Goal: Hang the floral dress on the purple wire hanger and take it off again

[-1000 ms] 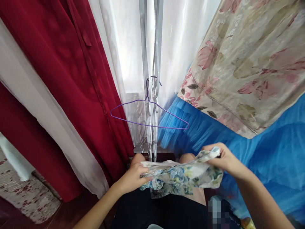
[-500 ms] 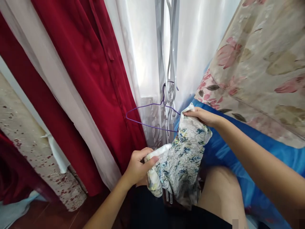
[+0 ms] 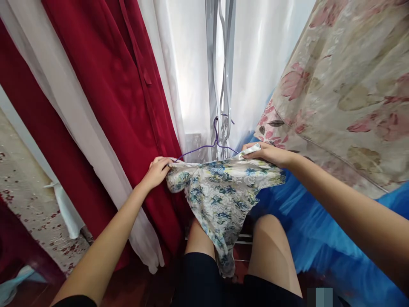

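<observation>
A white garment with a blue and yellow floral print [image 3: 220,194] hangs between my hands, its top edge stretched across a purple wire hanger [image 3: 216,138]. My left hand [image 3: 159,170] is closed on the garment's left top corner. At the right top corner, my right hand [image 3: 263,154] pinches the cloth. The hanger's hook and upper slopes show above the fabric; its lower bar is hidden behind the garment. Below, the cloth narrows and hangs down between my knees.
Long red fabric [image 3: 128,85] and pale pink fabric [image 3: 96,140] hang on the left. White cloth [image 3: 258,55] and grey straps [image 3: 220,64] hang behind the hanger. To the right are a beige floral garment [image 3: 345,111] and blue tulle [image 3: 306,230].
My left hand has moved left and up, spreading the garment's top edge over the hanger's left side, which was bare before. My right hand stays near the hanger's right end.
</observation>
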Demonstrator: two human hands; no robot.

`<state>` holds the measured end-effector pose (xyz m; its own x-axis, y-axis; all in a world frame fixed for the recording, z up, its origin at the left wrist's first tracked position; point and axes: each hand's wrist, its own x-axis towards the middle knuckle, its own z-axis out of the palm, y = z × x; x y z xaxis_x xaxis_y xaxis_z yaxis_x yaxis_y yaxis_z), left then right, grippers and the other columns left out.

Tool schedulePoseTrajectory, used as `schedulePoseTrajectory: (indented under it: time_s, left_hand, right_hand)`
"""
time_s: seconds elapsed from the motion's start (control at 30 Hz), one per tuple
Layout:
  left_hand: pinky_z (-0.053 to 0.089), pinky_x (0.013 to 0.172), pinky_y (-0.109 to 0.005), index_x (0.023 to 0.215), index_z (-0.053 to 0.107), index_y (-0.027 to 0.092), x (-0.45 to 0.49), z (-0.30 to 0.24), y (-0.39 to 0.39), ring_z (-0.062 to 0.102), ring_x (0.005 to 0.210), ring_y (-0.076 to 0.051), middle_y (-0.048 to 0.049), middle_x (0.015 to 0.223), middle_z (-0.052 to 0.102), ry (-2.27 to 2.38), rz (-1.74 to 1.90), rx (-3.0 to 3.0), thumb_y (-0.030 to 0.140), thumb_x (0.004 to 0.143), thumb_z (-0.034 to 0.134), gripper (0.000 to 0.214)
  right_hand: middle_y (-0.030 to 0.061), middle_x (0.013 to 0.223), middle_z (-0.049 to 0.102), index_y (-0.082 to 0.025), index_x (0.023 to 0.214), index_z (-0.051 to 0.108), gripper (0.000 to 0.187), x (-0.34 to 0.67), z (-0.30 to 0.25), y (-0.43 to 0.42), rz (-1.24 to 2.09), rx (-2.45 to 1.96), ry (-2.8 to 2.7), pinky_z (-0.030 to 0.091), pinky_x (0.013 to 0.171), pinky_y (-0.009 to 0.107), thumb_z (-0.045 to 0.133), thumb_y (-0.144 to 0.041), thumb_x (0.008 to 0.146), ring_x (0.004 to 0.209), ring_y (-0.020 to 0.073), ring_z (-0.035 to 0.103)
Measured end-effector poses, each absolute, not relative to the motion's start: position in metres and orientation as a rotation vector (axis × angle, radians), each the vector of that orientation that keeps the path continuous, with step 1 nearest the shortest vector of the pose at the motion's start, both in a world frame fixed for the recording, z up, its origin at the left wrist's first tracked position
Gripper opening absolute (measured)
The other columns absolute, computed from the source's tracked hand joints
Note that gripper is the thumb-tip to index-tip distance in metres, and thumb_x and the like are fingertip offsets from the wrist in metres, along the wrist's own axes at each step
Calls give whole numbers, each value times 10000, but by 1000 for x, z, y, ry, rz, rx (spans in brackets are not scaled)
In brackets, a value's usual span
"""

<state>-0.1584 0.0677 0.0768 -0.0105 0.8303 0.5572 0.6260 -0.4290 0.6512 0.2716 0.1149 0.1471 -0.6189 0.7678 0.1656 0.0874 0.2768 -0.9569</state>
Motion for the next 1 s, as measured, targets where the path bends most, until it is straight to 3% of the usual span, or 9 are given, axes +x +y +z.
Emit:
schedulePoseTrajectory:
  time_s: [0.07,0.17,0.27,0.37,0.43,0.53,0.73,0.87,1.0]
  left_hand:
    - [257,1138,-415,862,705,224,-148,94,79,478,1174,-283,-71,1089,704,1519,1469,2104,211,824,601,112]
    - [381,1009,-362,965,646,216,-123,107,89,551,1046,-243,-55,1034,677,1397,1476,2129,208,874,486,185]
    - [428,771,-293,1038,568,223,-103,109,92,556,756,-186,0,829,627,1384,1536,1970,228,861,500,189]
    - [360,630,-260,923,539,220,-98,111,89,457,604,-150,49,664,512,1535,1613,1847,235,808,581,124]
    - [357,636,-266,799,548,204,-97,112,82,477,638,-151,30,679,522,1599,1618,1912,277,821,610,98]
    - [397,727,-288,719,610,179,-90,116,66,560,786,-182,-33,825,602,1623,1703,2120,361,915,574,271]
    - [395,742,-288,919,704,195,-57,131,41,599,845,-202,-53,948,651,1674,1527,2460,440,959,581,278]
    - [330,689,-282,815,661,196,-50,137,45,547,757,-188,-34,832,625,1802,1496,2459,410,935,611,250]
    - [217,606,-276,587,525,180,-61,126,61,362,608,-142,20,581,428,1740,1678,1933,335,833,700,339]
  right_hand:
    - [1,630,670,-177,718,712,166,270,141,114,1545,-834,-1780,439,495,249,853,-254,677,552,152,588]
    - [84,764,774,-169,825,752,187,267,126,114,1862,-1018,-1496,569,576,341,812,-299,707,654,248,714]
    - [135,862,801,-151,891,773,264,272,113,114,1999,-1117,-1279,615,672,416,769,-392,785,744,284,754]
    - [146,891,801,-154,919,780,337,288,100,108,1989,-1056,-1199,615,723,440,758,-474,817,810,305,767]
    - [127,865,797,-175,921,776,358,300,87,95,1915,-956,-1186,612,728,436,768,-513,802,838,314,766]
    - [95,846,793,-208,939,761,388,311,60,65,1654,-842,-1158,607,724,414,771,-565,785,888,322,757]
    - [60,851,786,-247,965,716,357,308,60,42,1260,-840,-1032,587,696,396,773,-547,781,907,325,736]
    - [48,812,760,-263,922,699,294,296,110,64,1151,-752,-1028,575,696,377,732,-534,814,883,305,726]
    - [38,852,737,-228,907,690,328,259,132,42,1019,-661,-1271,567,765,355,592,-540,941,885,263,701]
